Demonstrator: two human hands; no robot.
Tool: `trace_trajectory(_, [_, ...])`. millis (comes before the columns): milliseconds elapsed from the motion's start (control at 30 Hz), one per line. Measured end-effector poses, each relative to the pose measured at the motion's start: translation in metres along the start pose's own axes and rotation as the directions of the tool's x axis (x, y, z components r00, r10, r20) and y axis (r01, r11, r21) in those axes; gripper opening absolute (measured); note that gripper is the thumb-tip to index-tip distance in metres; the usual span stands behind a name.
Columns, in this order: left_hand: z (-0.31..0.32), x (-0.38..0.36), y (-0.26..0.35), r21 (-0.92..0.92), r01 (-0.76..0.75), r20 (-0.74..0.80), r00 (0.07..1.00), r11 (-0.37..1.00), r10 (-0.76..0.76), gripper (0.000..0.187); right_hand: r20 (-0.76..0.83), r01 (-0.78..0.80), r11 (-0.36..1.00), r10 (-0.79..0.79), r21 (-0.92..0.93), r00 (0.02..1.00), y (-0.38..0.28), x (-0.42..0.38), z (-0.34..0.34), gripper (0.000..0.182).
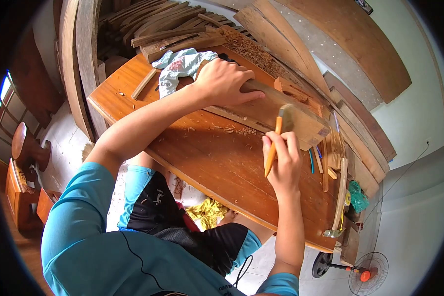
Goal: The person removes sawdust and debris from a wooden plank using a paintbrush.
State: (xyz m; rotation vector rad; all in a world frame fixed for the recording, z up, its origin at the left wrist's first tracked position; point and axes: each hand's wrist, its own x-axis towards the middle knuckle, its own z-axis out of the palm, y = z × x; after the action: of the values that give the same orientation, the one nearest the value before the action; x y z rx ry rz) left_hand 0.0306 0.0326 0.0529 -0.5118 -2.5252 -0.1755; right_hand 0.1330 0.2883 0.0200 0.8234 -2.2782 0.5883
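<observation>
A thick wooden block point(276, 109) lies lengthwise across the orange-brown worktable point(217, 153). My left hand point(226, 83) grips its left part, fingers curled over the far side and thumb stretched along the top. In my right hand point(284, 157) is a brush point(276, 138) with an orange wooden handle, held like a pen. Its blurred bristles overlap the near side of the block. Wood shavings point(246, 131) are scattered along the block's front edge. A pale printed cloth point(180, 66) is bunched beside my left hand.
A hammer point(339, 207) lies at the table's right end near a green plastic bag point(358, 196). Several thin tools and sticks point(318, 158) lie beyond my right hand. Stacked timber point(167, 24) and a shavings heap point(251, 49) are behind. A fan point(367, 274) stands at lower right.
</observation>
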Motion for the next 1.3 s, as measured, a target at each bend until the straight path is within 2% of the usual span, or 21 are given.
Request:
trace_trajectory(133, [-0.002, -0.001, 0.001, 0.001, 0.009, 0.005, 1.000, 1.000, -0.009, 0.073, 0.031, 0.079, 0.982, -0.086, 0.171, 0.996, -0.003, 0.000, 0.002, 0.020])
trace_trajectory(200, [-0.004, 0.000, 0.002, 0.004, 0.009, 0.025, 1.000, 1.000, -0.010, 0.073, 0.028, 0.071, 0.967, -0.080, 0.245, 0.996, 0.000, 0.000, 0.001, 0.024])
trace_trajectory(300, [-0.003, -0.001, 0.001, 0.006, 0.010, 0.028, 1.000, 1.000, -0.010, 0.074, -0.018, 0.042, 0.953, -0.038, 0.299, 0.999, 0.006, 0.001, -0.009, 0.020])
trace_trajectory(333, [-0.002, 0.000, 0.001, 0.004, 0.010, 0.021, 1.000, 1.000, -0.010, 0.074, -0.037, -0.021, 0.947, 0.035, 0.320, 0.999, 0.011, 0.000, -0.011, 0.017])
trace_trajectory(533, [0.004, 0.001, -0.002, 0.000, -0.012, -0.001, 1.000, 1.000, 0.012, 0.075, -0.137, -0.194, 0.959, 0.225, 0.205, 0.965, 0.039, -0.003, -0.037, 0.011])
trace_trajectory(600, [0.012, 0.002, -0.007, -0.002, -0.056, -0.098, 0.994, 0.998, 0.056, 0.077, -0.211, -0.134, 0.988, 0.148, 0.079, 0.966, 0.043, 0.000, -0.044, 0.013])
trace_trajectory(633, [0.015, 0.002, -0.008, -0.001, -0.083, -0.142, 0.986, 0.997, 0.082, 0.079, -0.222, -0.163, 0.986, 0.165, 0.028, 0.961, 0.048, -0.002, -0.048, 0.013])
trace_trajectory(700, [0.018, 0.001, -0.009, -0.007, -0.082, -0.138, 0.987, 0.997, 0.081, 0.078, -0.271, -0.222, 0.974, 0.204, -0.038, 0.941, 0.053, -0.004, -0.054, 0.014])
trace_trajectory(800, [0.013, 0.001, -0.008, -0.010, -0.064, -0.110, 0.992, 0.998, 0.062, 0.078, -0.353, -0.246, 0.924, 0.134, -0.294, 0.926, 0.068, -0.008, -0.059, 0.014])
trace_trajectory(833, [0.010, 0.001, -0.007, -0.012, -0.061, -0.094, 0.994, 0.998, 0.059, 0.078, -0.355, -0.296, 0.903, 0.179, -0.311, 0.918, 0.068, -0.009, -0.057, 0.016])
trace_trajectory(933, [0.004, 0.001, -0.002, -0.025, -0.017, -0.011, 1.000, 1.000, 0.017, 0.074, -0.296, -0.215, 0.928, 0.123, -0.305, 0.947, 0.059, -0.008, -0.048, 0.013])
trace_trajectory(1033, [-0.009, 0.002, 0.003, -0.012, 0.041, 0.084, 0.996, 0.999, -0.039, 0.074, -0.219, -0.146, 0.984, 0.122, -0.100, 0.968, 0.037, -0.004, -0.028, 0.007])
trace_trajectory(1133, [0.002, 0.002, -0.002, -0.029, -0.011, -0.023, 1.000, 1.000, 0.010, 0.074, -0.122, -0.075, 0.997, 0.077, 0.015, 0.990, 0.016, 0.000, -0.018, 0.004])
trace_trajectory(1200, [0.001, 0.001, -0.002, -0.019, 0.006, 0.008, 1.000, 1.000, -0.006, 0.075, -0.028, -0.059, 0.984, 0.064, 0.166, 0.998, 0.004, 0.001, -0.014, 0.006])
trace_trajectory(1300, [0.001, 0.002, -0.001, -0.021, 0.000, 0.011, 1.000, 1.000, 0.001, 0.075, 0.036, -0.012, 0.958, 0.002, 0.285, 0.999, 0.001, 0.001, -0.007, 0.014])
